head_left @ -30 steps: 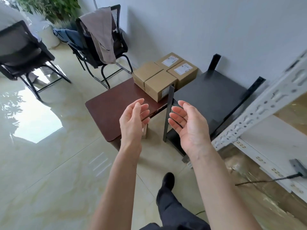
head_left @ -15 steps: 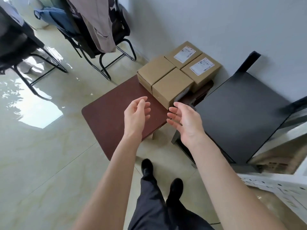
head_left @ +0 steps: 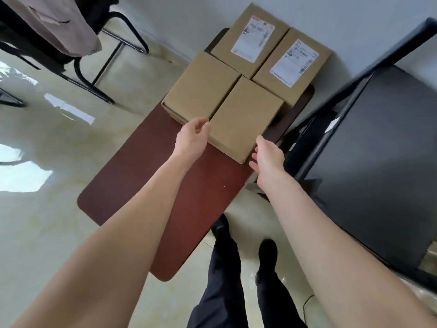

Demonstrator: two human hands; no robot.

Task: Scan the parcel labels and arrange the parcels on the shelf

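Glossy pale marble-look floor [head_left: 59, 143] with window glare, white wall [head_left: 331, 13], black chair [head_left: 111, 43] draped with beige cloth [head_left: 63, 24]

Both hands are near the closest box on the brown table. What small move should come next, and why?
Probably close both hands on the nearest box and lift it. The left hand is at its left edge and the right hand at its near right corner, both open, with no grip yet. Its top shows no label, unlike the two far boxes, so it likely needs turning to scan.
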